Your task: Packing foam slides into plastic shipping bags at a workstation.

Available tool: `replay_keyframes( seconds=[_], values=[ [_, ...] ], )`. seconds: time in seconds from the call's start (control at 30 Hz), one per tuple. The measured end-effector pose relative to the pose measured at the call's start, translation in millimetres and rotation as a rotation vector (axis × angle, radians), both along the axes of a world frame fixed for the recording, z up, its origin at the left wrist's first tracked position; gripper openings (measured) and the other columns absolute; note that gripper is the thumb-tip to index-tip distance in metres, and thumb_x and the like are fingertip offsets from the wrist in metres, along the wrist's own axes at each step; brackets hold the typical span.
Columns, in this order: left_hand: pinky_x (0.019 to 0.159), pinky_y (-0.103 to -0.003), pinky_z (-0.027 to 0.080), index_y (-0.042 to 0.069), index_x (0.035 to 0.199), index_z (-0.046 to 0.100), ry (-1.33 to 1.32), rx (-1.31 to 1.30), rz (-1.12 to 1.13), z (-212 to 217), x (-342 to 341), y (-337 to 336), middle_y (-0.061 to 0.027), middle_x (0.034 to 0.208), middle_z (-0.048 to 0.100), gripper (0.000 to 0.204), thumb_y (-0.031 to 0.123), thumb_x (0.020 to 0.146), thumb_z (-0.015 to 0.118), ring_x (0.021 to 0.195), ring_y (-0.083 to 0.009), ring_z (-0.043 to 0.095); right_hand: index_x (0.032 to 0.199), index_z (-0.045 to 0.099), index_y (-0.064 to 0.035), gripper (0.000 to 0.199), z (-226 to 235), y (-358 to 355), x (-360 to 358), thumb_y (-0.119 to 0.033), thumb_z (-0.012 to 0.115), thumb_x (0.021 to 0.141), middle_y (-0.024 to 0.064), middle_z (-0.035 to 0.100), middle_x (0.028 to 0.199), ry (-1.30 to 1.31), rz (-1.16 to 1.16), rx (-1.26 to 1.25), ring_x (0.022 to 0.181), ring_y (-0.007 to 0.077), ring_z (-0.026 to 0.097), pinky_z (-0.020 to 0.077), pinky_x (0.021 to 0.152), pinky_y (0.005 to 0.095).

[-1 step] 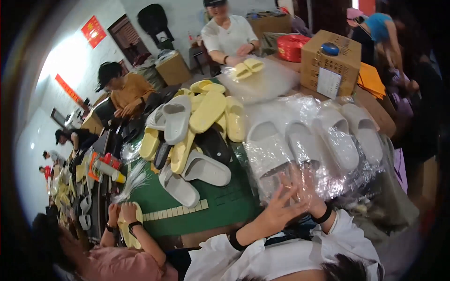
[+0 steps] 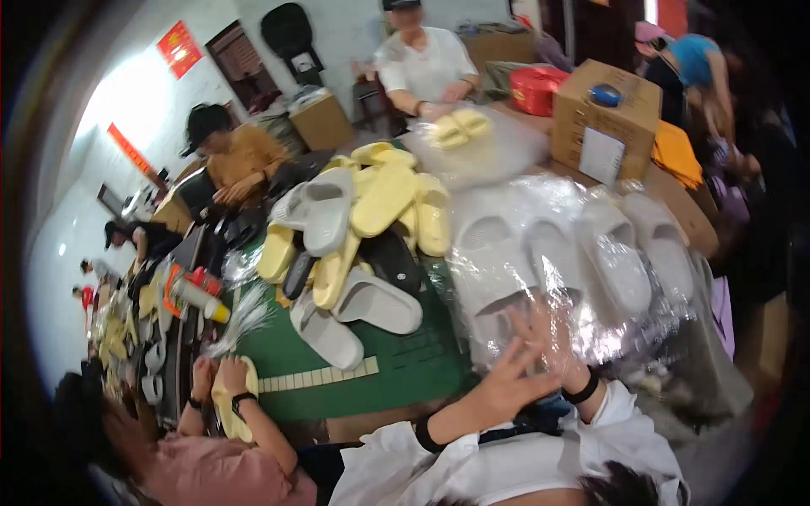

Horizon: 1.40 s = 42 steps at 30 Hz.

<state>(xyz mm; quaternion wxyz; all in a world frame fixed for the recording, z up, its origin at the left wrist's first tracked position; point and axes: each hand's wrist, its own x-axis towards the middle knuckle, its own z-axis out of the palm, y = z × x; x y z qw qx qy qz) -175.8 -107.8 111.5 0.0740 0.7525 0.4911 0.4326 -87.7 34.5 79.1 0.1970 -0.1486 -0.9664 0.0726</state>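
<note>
My left hand (image 2: 510, 381) is open, its fingers spread at the near edge of a clear plastic bag. Just right of it, my right hand (image 2: 557, 341) reaches up with stretched fingers, which look partly covered by the shiny film. Both wrists wear black bands. In front of my hands, the clear plastic bag (image 2: 504, 331) covers a light grey slipper (image 2: 494, 261) and a second grey slipper (image 2: 553, 253). Further right, a grey slipper (image 2: 620, 266) and another grey slipper (image 2: 669, 253) lie in plastic film. Glare blurs the contact between fingers and film.
A pile of yellow slippers (image 2: 386, 200), grey slippers (image 2: 378, 304) and black slippers (image 2: 391, 263) sits on the green mat (image 2: 405, 379). A co-worker's hands (image 2: 221, 384) hold a yellow slipper at left. Across stands another person (image 2: 426, 63); a carton (image 2: 609, 114) is at far right.
The view has turned slightly, so the background sits further right in the picture. My hands keep nearly the same pose at the plastic, with the left fingers shifted a little.
</note>
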Motion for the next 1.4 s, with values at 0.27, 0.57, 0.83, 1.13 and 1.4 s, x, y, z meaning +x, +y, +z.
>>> replay_keyframes(
  seconds=[0.27,0.57,0.83,1.13,1.4],
  values=[
    [0.111,-0.053,0.016,0.011,0.133,0.045,0.146,0.020,0.191,-8,-1,-13,-0.0065,0.142,0.038,0.060,0.007,0.075,0.057,0.135,-0.0331,0.027,0.132,0.041,-0.0031,0.058,-12,22,-11,-0.032,0.058,0.084,0.0270,0.034,0.137,-0.111,-0.054,0.517,0.122,0.0449,0.036,0.0323,0.098,0.0499],
    [0.097,-0.048,0.036,0.017,0.140,0.034,0.081,-0.314,0.787,-56,-19,-16,-0.0205,0.139,0.034,0.057,0.017,0.086,0.054,0.119,-0.0398,0.042,0.141,0.033,-0.0165,0.083,-9,-24,37,-0.024,0.075,0.069,0.0233,0.013,0.149,-0.002,-0.277,-0.443,0.136,0.0423,0.013,0.0212,0.109,0.0480],
    [0.082,-0.042,0.047,0.013,0.141,0.029,0.265,-0.597,0.891,-49,-30,-14,-0.0251,0.132,0.041,0.067,0.007,0.080,0.054,0.099,-0.0408,0.055,0.137,0.037,-0.0079,0.077,-26,-13,45,-0.002,0.068,0.066,0.0239,0.017,0.148,-0.062,-0.225,-0.435,0.133,0.0423,0.024,0.0306,0.105,0.0412],
    [0.088,-0.033,0.047,0.006,0.133,0.044,-0.564,-0.344,0.539,1,-29,5,-0.0235,0.115,0.058,0.054,-0.012,0.082,0.039,0.100,-0.0276,0.062,0.131,0.042,-0.0029,0.058,-16,-15,18,-0.001,0.058,0.075,0.0214,0.026,0.144,0.541,-0.319,-0.562,0.129,0.0397,0.033,0.0351,0.103,0.0415],
    [0.089,-0.038,0.049,-0.002,0.137,0.032,-1.270,-0.083,0.268,85,-46,36,-0.0237,0.112,0.057,0.053,-0.006,0.085,0.041,0.101,-0.0301,0.060,0.084,0.058,-0.0019,0.016,44,-25,58,-0.017,0.063,0.081,0.0170,0.061,0.096,0.771,-0.106,-0.257,0.088,0.0327,0.058,0.0446,0.074,0.0412]
  ],
)
